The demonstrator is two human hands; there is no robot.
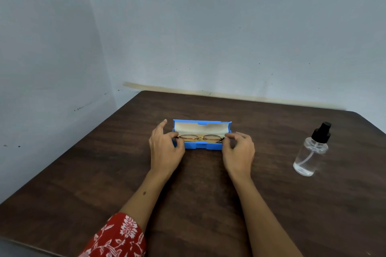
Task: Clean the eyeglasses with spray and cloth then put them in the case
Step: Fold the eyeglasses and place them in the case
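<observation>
On the bench, head view: a dark wood-grain bench [198, 204] set against pale blue walls, everything placed here relative to the case.
Case: a blue case [201, 134] lies lid-up near the middle of the bench, its cream lining facing the camera.
Eyeglasses: thin-rimmed eyeglasses [200, 137] sit lengthwise at the mouth of the case, lenses side by side over its front wall; whether they rest fully inside cannot be told.
Left hand: the left hand [166, 146] is at the case's left end, thumb and a fingertip pinching the left end of the eyeglasses, index finger raised beside the lid.
Right hand: the right hand [239, 149] is at the case's right end, fingers curled and pinching the right end of the eyeglasses.
Spray bottle: a clear spray bottle [312, 150] with a black pump top stands well to the right of the case, apart from both hands.
Sleeve: a red sleeve [117, 238] with a white floral print covers the left upper arm, nearer the camera than the case.
</observation>
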